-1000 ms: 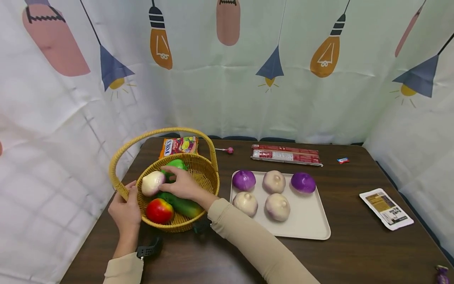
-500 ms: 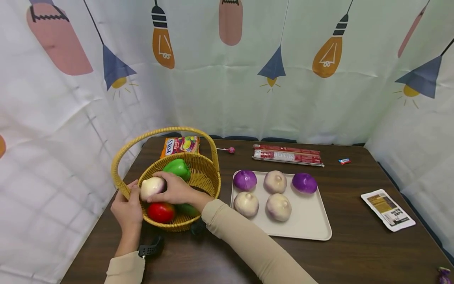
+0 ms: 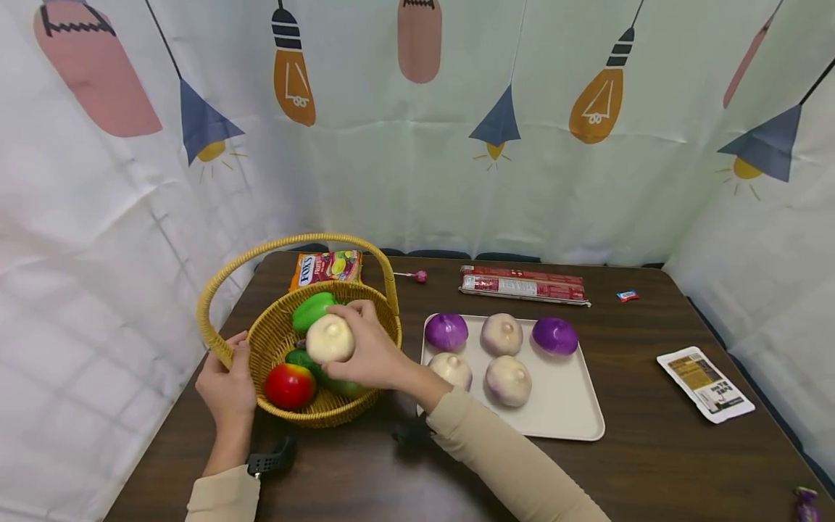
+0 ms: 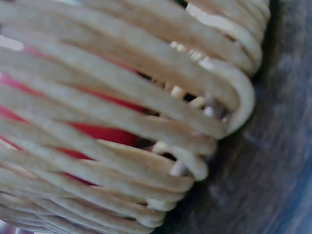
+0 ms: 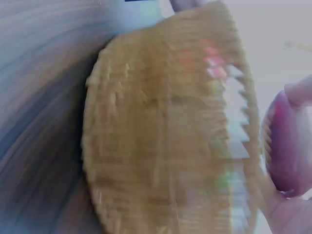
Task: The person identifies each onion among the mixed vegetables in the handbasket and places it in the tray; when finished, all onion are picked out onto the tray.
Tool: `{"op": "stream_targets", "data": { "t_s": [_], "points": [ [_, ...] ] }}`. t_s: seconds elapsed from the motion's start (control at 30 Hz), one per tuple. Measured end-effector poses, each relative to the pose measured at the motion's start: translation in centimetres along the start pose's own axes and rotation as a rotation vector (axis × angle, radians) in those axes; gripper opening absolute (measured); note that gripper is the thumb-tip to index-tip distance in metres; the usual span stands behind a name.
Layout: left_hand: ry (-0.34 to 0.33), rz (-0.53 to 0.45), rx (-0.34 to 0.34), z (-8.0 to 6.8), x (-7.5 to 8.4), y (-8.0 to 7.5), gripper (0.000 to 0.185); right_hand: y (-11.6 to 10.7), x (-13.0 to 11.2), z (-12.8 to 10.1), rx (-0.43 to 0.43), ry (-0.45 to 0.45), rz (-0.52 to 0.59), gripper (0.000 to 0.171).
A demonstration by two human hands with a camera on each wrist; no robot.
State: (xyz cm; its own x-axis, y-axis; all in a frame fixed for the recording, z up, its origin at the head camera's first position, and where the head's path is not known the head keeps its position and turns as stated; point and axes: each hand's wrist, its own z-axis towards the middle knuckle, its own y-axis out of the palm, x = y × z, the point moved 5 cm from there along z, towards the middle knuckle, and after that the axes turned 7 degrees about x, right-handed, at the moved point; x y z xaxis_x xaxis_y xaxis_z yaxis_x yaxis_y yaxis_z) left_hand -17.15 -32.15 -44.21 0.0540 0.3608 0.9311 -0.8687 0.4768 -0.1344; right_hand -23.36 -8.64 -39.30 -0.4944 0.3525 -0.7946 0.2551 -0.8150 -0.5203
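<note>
Two hands work at a round woven wicker basket (image 3: pixel 365 304) with a tall arched handle, set on the left of a dark wooden bench (image 3: pixel 652 449). At the basket's left rim, the left hand (image 3: pixel 226 384) curls its fingers around the base of the handle. Inside the basket lie a red apple (image 3: pixel 289 386) at the near edge and a green bell pepper (image 3: pixel 312 310) at the far side. Just above them, the right hand (image 3: pixel 372 351) holds a pale, round white onion (image 3: pixel 330 338), its fingers and thumb wrapped around the bulb, over the middle of the basket. Behind the basket lies a bright candy packet (image 3: pixel 326 267). Just right of the basket sits a flat beige tray (image 3: pixel 574 413) carrying two purple onions (image 3: pixel 446 331) and three pale onions (image 3: pixel 501 334). Beyond the tray lies a long red packet (image 3: pixel 524 284); far right of the basket rests a white sachet (image 3: pixel 704 383).
</note>
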Motion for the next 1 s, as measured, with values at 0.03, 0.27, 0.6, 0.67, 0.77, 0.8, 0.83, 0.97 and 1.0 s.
{"op": "stream_targets", "data": {
  "t_s": [0.03, 0.27, 0.6, 0.67, 0.77, 0.8, 0.83, 0.97, 1.0],
  "points": [
    [-0.003, -0.005, -0.002, 0.1, 0.0, 0.0, 0.029, -1.2, 0.2, -0.5, 0.029, -0.007, 0.002, 0.081],
    [-0.028, -0.017, -0.029, 0.6, -0.1, 0.2, 0.030, -9.3, 2.7, -3.9, 0.169, -0.040, 0.065, 0.077],
    [-0.052, -0.017, -0.022, 0.3, -0.6, 0.4, 0.029, -17.0, 7.0, -9.5, 0.305, 0.117, -0.001, 0.078],
    [-0.050, -0.019, -0.024, 0.3, -0.5, 0.4, 0.029, -18.2, 8.1, -10.7, 0.336, 0.147, 0.007, 0.075],
    [-0.048, -0.024, -0.030, 0.3, -0.5, 0.5, 0.028, -20.1, 9.8, -12.5, 0.375, 0.170, -0.025, 0.071],
    [-0.047, -0.028, -0.032, 0.3, -0.5, 0.5, 0.029, -20.7, 10.4, -13.1, 0.385, 0.175, -0.034, 0.070],
    [-0.048, -0.030, -0.033, 0.3, -0.5, 0.4, 0.029, -21.2, 10.9, -13.7, 0.393, 0.184, -0.045, 0.070],
    [-0.046, -0.033, -0.036, 0.2, -0.4, 0.4, 0.030, -23.0, 12.7, -16.3, 0.412, 0.218, -0.091, 0.069],
    [-0.048, -0.035, -0.037, 0.3, -0.4, 0.3, 0.030, -23.4, 13.1, -16.9, 0.417, 0.230, -0.094, 0.069]
  ]
}}
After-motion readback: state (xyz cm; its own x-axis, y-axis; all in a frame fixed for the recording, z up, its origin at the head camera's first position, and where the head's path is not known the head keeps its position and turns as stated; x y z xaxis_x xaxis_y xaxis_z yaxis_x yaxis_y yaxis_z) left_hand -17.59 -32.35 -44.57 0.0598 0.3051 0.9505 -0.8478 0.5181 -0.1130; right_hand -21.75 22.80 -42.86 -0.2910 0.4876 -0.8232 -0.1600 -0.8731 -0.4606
